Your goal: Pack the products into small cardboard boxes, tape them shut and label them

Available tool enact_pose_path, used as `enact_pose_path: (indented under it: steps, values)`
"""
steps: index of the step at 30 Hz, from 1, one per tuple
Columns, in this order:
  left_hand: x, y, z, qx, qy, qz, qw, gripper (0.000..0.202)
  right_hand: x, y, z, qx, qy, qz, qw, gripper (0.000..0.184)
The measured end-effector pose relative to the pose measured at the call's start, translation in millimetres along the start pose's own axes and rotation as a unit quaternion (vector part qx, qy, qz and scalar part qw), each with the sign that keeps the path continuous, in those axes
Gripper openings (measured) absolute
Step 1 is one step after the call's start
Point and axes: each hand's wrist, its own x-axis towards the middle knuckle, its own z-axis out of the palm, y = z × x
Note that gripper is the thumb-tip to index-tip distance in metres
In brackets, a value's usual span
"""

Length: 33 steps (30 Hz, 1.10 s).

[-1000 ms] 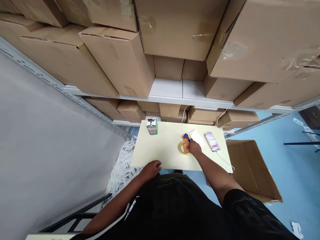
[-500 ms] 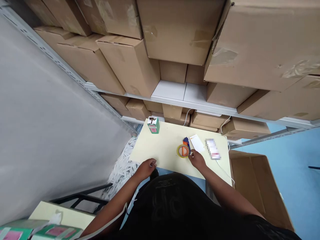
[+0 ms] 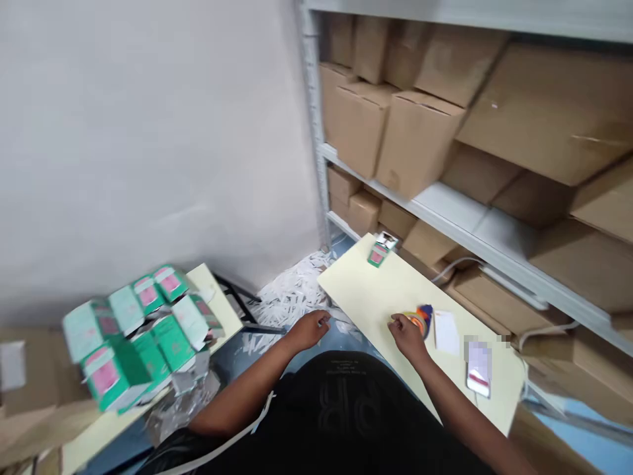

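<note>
My right hand [image 3: 406, 332] rests on the pale yellow table [image 3: 380, 297], fingers curled, right beside the orange and blue tape dispenser [image 3: 421, 318]. Whether it grips the dispenser I cannot make out. My left hand [image 3: 310, 328] hovers at the table's near left edge, fingers loosely curled with nothing visible in them. A white card [image 3: 446, 332] lies just right of the dispenser, and a phone [image 3: 478, 368] on a cable lies farther right. A small green box [image 3: 380, 251] stands at the table's far end.
A second table [image 3: 210, 290] to my left carries a pile of green and pink boxes [image 3: 133, 330]. White paper scraps [image 3: 291, 297] cover the floor between the tables. Metal shelving [image 3: 445, 204] packed with cardboard cartons [image 3: 410, 138] lines the right side. A grey wall [image 3: 148, 132] stands ahead.
The view has swung left, bringing the second table with green boxes into sight. My right hand has drawn back slightly from the tape dispenser. My left hand stays at the table edge.
</note>
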Motion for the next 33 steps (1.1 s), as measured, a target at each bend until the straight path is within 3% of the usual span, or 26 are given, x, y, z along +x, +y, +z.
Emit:
enact_pose_path:
  steps: [6,13,17,23,29,33]
  values:
    - [-93,-53,-40.2,-0.042,0.096,-0.017,0.994,0.027,0,-57,64,-0.047,-0.036,-0.069,0.996,0.045]
    - [-217,-144,-88.1,-0.094,0.193,-0.078,0.974,0.029,-22,-170,189,-0.047,-0.104,-0.143,0.983,0.045]
    - [-275,-182,-112.4,-0.132,0.253,-0.093,0.954,0.028,-44,-227,255,-0.052,-0.152,-0.188,0.969,0.047]
    - [-325,-206,-136.0,-0.206,0.352,-0.137,0.903,0.028,-62,-286,313,-0.1,-0.243,-0.256,0.93,0.048]
    - [-360,-220,-153.6,-0.199,0.437,-0.203,0.853,0.026,-47,-348,376,-0.106,-0.327,-0.294,0.892,0.047]
    - [-403,-226,-174.0,-0.153,0.516,-0.263,0.801,0.027,-41,-401,427,-0.106,-0.396,-0.335,0.849,0.05]
